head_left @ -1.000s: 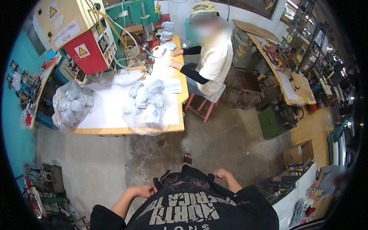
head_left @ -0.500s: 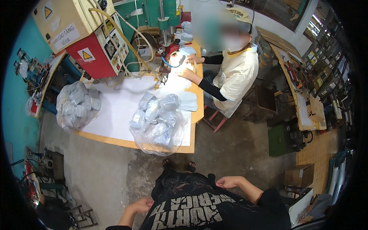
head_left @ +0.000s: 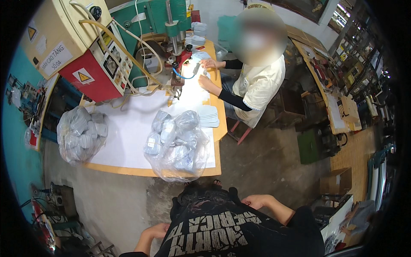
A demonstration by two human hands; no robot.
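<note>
My left hand (head_left: pixel 159 230) hangs low beside my black shirt, its fingers curled in and partly hidden against the cloth, with nothing visible in them. At my right hip, my right hand (head_left: pixel 255 201) is loosely closed, its fingertips by my dark clothing and no object showing. Ahead of me, at the table's front edge, lies a clear plastic bag (head_left: pixel 177 147) full of stacked light-blue-grey flat pads; neither hand touches it. A fanned pile of the same pads (head_left: pixel 208 116) lies just beyond it on the right.
A second bag of pads (head_left: pixel 81 135) sits at the left end of the table (head_left: pixel 122 170). Behind stand a red and cream control cabinet (head_left: pixel 92 77) and a press (head_left: pixel 174 43). A seated co-worker (head_left: pixel 261 81) works under its lamp. A cluttered bench (head_left: pixel 325 94) stands right.
The table, bags and cabinet sit slightly lower and further left in view. I appear closer to the table's edge. My hands stay at my sides; the co-worker's hands remain by the press.
</note>
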